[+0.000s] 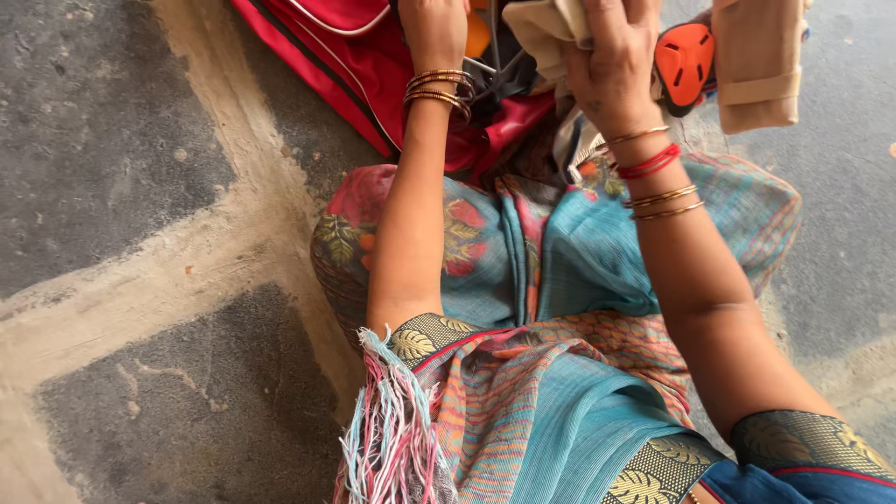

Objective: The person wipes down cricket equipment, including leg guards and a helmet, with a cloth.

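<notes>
Head view, looking down on my seated lap, with the red bag (345, 56) as landmark at the top edge of the frame. The bag lies on the grey stone floor (112, 140), its mouth turned toward my knees and its red lining spread open. Inside the opening I can make out dark straps or wire-like parts and a small orange patch beside my left wrist; what else the bag holds is hidden.

My left hand (434, 28) reaches into the bag's mouth. Its fingers run past the top edge, so I cannot tell whether this grip is clenched or released. A stack of gold and red bangles (439, 89) sits on that wrist.

My right hand (611, 65) is just to the right of the bag's opening, with its grip clenched on a fold of beige cloth (546, 28). Beyond this hand, further right of the bag, lies an orange moulded guard with slots (684, 61), touching a beige padded piece (758, 61). The right wrist carries gold bangles and 1 red band (649, 163).

Below the bag, a blue patterned sari (560, 280) with red flowers covers my lap, and its pink and blue fringe (387, 439) hangs at lower left.
</notes>
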